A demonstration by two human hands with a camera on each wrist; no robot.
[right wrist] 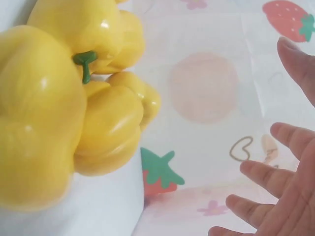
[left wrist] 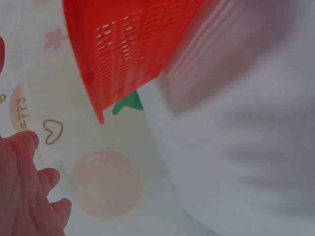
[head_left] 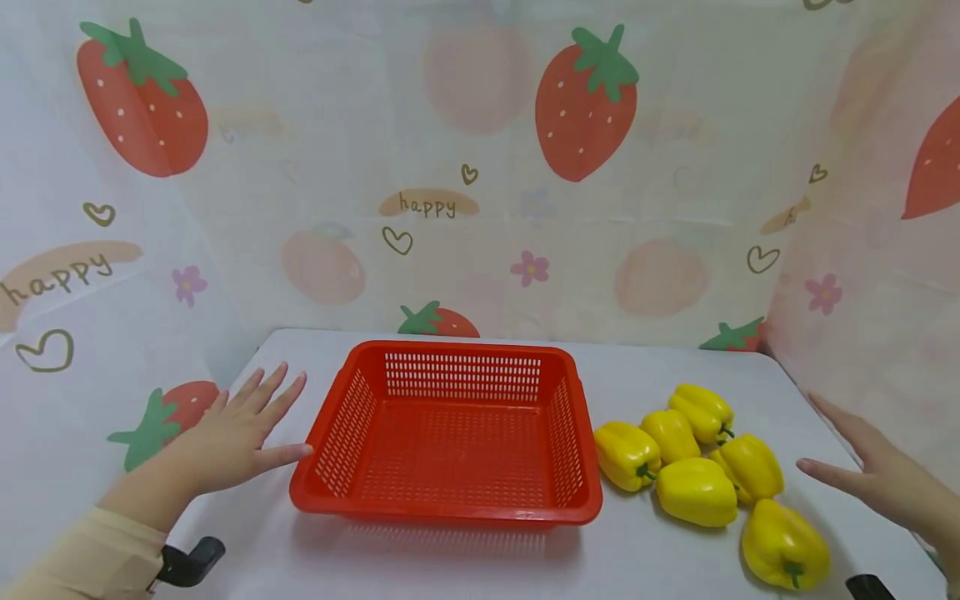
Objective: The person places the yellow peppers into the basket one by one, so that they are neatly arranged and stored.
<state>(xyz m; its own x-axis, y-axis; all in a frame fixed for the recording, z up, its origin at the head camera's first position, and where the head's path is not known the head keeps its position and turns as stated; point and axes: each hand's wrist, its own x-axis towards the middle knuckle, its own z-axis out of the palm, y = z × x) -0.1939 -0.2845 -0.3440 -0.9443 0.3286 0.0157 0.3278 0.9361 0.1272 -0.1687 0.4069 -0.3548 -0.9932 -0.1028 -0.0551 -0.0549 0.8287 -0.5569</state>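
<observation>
The head view shows a red basket (head_left: 480, 510) on a white table (head_left: 645, 558), with its perforated floor and slotted walls in plain sight. Six yellow bell peppers (head_left: 697, 492) lie in a loose cluster on the table to the basket's right. The leftmost one sits just beside the basket's right wall, while the frontmost, its green stem facing the viewer, lies a little apart toward the near right.

The left hand (head_left: 232, 442) is spread wide beyond the basket's left side, its thumb pointing at the red rim (whether the tip touches it, I cannot tell). A beige sleeve (head_left: 90, 554) covers that forearm, and a black fitting (head_left: 193, 562) shows at the wrist. In the left wrist view, the fingertips of this hand that show are apart from the basket's slotted wall.

The right hand (head_left: 885, 475) is also spread wide, near the right edge of the table and to the right of the peppers. The right wrist view shows its thumb and fingers fanned out, with a clear gap between them and the peppers.

Behind everything hangs a pale backdrop (head_left: 337, 150) printed with red strawberries (head_left: 142, 117), pink flowers (head_left: 530, 268), outlined hearts (head_left: 397, 241) and the word "happy".
</observation>
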